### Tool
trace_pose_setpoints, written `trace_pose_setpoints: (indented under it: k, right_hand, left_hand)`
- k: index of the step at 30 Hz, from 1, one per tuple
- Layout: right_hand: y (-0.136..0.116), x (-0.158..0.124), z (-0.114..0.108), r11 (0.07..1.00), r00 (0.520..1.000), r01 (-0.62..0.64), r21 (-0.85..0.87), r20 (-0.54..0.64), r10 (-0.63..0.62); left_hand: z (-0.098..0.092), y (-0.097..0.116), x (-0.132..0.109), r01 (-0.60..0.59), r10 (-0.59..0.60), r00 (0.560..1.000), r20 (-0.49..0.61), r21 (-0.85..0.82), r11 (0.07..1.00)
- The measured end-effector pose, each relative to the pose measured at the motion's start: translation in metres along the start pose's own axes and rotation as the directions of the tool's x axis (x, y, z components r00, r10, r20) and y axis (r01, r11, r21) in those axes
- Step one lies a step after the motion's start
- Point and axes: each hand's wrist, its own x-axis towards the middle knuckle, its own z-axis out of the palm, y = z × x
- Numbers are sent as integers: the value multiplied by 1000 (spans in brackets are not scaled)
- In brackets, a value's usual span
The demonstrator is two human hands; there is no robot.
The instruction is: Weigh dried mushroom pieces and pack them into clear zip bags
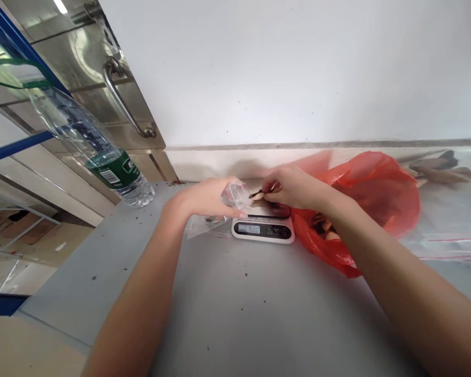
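My left hand is closed on a small clear zip bag, its mouth facing right. At that mouth, my right hand pinches a dried slice, pale with a dark edge, that looks like mushroom. Just below both hands lies a white digital kitchen scale with its display lit; the digits are too blurred to read surely. To the right, under my right forearm, a red plastic bag stands open with more pale and dark slices inside.
A large clear water bottle with a green label and handle stands at the table's left edge. Clear bags lie left of the scale, and more clear plastic lies far right. A white wall rises behind the grey table.
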Motion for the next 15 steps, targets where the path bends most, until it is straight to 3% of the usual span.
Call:
trace_pose_setpoints:
  k: [8, 15]
  right_hand:
    - [0, -6, -10, 984, 993, -91, 152, -55, 100]
    - [4, -5, -10, 991, 1000, -5, 132, -13, 7]
  left_hand:
    - [1, -4, 2, 29, -29, 1000, 3, 21, 999]
    - [4, -5, 5, -7, 7, 1000, -8, 13, 1000]
